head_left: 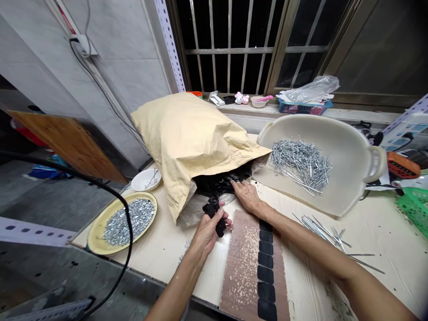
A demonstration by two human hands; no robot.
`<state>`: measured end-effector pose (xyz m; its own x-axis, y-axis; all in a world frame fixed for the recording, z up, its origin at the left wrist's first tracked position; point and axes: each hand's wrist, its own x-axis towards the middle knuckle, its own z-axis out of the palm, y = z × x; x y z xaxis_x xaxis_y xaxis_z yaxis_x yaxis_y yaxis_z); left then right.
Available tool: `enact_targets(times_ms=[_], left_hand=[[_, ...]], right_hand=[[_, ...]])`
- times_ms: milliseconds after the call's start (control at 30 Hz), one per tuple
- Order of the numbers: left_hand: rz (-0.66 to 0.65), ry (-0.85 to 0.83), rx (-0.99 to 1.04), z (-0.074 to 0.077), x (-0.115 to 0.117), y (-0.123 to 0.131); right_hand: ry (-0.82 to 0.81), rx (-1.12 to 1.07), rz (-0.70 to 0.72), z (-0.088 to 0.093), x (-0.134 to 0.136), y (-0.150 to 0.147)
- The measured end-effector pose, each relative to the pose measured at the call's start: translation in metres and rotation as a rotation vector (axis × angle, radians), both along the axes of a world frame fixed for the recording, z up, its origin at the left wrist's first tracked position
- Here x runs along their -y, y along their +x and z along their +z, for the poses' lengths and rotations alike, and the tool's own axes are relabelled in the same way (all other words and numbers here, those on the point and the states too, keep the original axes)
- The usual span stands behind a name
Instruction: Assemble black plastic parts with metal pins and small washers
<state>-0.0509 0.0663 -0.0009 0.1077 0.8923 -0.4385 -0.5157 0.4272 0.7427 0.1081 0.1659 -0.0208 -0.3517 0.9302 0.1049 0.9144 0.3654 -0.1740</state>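
My left hand [211,227] is closed around several small black plastic parts [214,213], just in front of the mouth of a large yellow woven sack [197,133]. At that mouth, my right hand [246,195] lies with its fingertips among loose black plastic parts [217,182]; most of its fingers are hidden, so their grip cannot be made out. Under my right forearm is a brown board [242,263], with a column of flat black rounded squares [266,274] along its right side.
A yellow plate [96,243] of small metal pieces and a white bowl [138,180] stand left. To the right, a large whitish basin [347,178] holds thin metal rods [302,162]; more rods [321,229] lie before it. A black cable [129,218] loops across the left foreground.
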Motion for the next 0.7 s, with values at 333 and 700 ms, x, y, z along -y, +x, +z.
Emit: enact_targets(times_ms=[333, 700], left_hand=[[0.172, 0.167, 0.045, -0.004, -0.001, 0.028], [0.213, 0.065, 0.067, -0.009, 0.018, 0.038]], right_hand=[[0.008, -0.399, 0.103, 0.035, 0.079, 0.014], [-0.164, -0.498, 0.429, 0.044, 0.113, 0.014]])
